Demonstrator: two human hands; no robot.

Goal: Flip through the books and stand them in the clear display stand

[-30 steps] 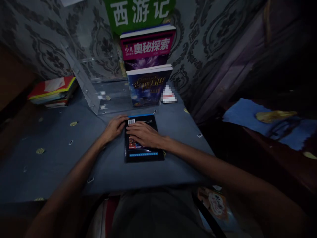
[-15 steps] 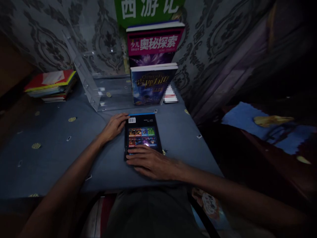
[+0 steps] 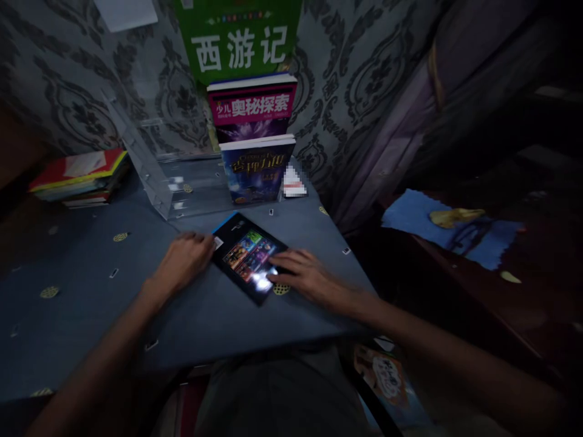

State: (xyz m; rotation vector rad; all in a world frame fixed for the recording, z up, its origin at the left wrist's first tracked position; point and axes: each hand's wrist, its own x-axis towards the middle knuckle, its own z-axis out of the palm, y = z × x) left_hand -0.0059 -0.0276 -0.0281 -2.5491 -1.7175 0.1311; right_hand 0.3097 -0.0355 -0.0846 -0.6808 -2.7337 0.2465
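A thin dark book [image 3: 241, 267] lies aslant on the table, back cover up, with small coloured pictures, a blue top edge and a bright glare near its lower corner. My left hand [image 3: 189, 258] is at its left corner, fingers bent closed against the edge and partly over the barcode. Across the book's right edge rest the outstretched fingers of my right hand [image 3: 305, 276], slightly apart. What the left fingertips do under the edge is hidden.
Behind the book, a tiered clear stand [image 3: 146, 164] holds a blue book [image 3: 257, 173], a magenta book [image 3: 250, 112] and a green book [image 3: 241, 48]. A pile of books [image 3: 84, 176] lies at left. Beyond the table's right edge is a blue cloth [image 3: 410, 215].
The book has turned from nearly straight to a slant, its top now toward the left. My right hand has moved from across its lower part to its right edge. The camera view has shifted.
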